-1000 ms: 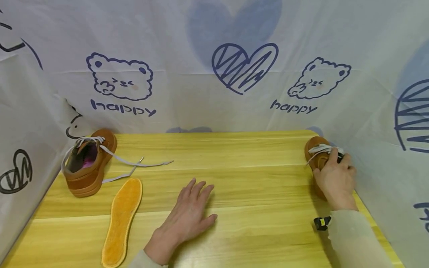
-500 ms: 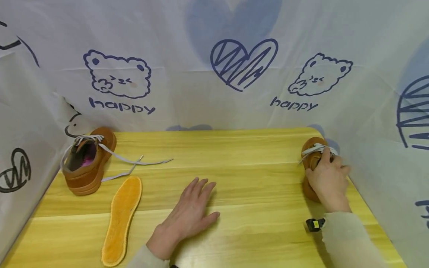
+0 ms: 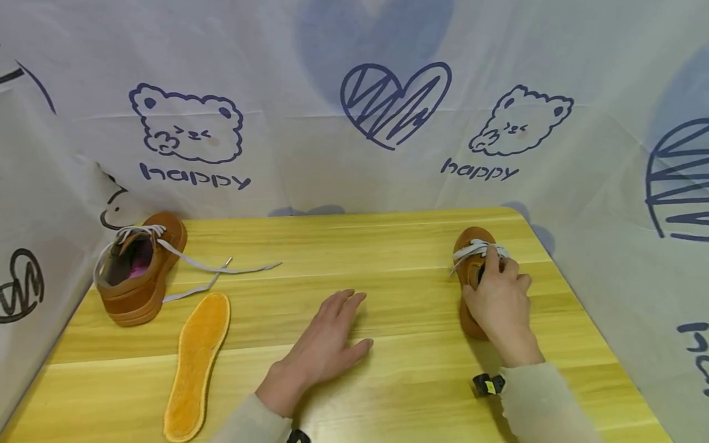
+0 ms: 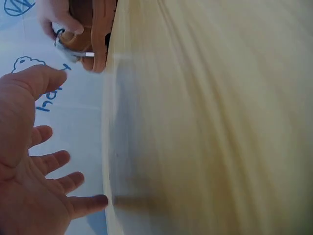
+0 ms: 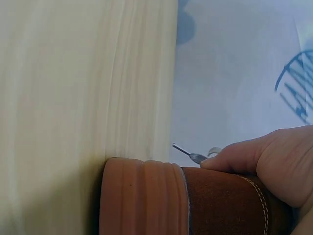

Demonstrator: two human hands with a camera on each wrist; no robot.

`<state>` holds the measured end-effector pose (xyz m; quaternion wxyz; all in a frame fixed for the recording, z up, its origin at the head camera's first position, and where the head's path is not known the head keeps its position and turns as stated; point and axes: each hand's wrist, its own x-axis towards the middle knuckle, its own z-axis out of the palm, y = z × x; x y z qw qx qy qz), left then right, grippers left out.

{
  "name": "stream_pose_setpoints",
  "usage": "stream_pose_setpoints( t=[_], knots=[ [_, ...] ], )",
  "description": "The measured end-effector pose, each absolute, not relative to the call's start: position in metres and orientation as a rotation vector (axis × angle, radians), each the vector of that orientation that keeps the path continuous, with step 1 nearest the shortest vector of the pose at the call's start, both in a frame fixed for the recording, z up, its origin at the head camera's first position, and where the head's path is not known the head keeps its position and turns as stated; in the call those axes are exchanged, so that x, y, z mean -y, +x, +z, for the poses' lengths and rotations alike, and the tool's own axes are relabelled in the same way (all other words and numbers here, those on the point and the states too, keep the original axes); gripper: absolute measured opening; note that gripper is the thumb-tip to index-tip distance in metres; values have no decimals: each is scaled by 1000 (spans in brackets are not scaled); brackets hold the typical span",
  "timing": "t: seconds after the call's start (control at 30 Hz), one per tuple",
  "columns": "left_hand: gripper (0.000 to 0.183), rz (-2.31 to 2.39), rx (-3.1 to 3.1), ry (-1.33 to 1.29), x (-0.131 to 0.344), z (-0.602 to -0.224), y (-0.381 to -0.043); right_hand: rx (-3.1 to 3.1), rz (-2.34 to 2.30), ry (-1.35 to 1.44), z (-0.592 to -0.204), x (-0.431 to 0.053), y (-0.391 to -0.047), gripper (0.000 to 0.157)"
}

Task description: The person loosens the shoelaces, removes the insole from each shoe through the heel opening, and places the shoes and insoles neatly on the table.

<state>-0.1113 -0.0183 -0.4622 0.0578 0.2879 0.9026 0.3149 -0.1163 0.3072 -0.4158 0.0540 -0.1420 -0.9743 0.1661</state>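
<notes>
A brown shoe (image 3: 468, 307) with white laces stands at the right of the table, toe pointing away. My right hand (image 3: 501, 307) grips it from above, fingers curled over its opening and far side, thumb on the near side. The right wrist view has the shoe's sole edge and stitched heel (image 5: 220, 200) close up, with the thumb lying along the upper. Around mid-table my left hand (image 3: 327, 341) hovers palm down with its fingers spread and holds nothing. In the left wrist view, that hand (image 4: 34, 156) shows straight, separated fingers.
A second brown shoe (image 3: 135, 301) stands at the back left, its loose white lace (image 3: 221, 269) trailing across the wooden table (image 3: 354, 258). An orange insole (image 3: 196, 369) lies in front of it. White printed cloth (image 3: 310, 147) rises behind and along both sides.
My right hand has brought the brown shoe leftward from the table's right edge, still gripping it. My left hand has drifted slightly right. The second shoe and the insole stay put.
</notes>
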Motion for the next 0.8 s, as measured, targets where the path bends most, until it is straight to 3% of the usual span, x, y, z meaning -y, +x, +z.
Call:
stream_pose_setpoints(
  t=[0.8],
  knots=[
    [81,1020,-2684,936,-17,-447,-115,2966,481,-156,-414,-215,-101,90]
  ],
)
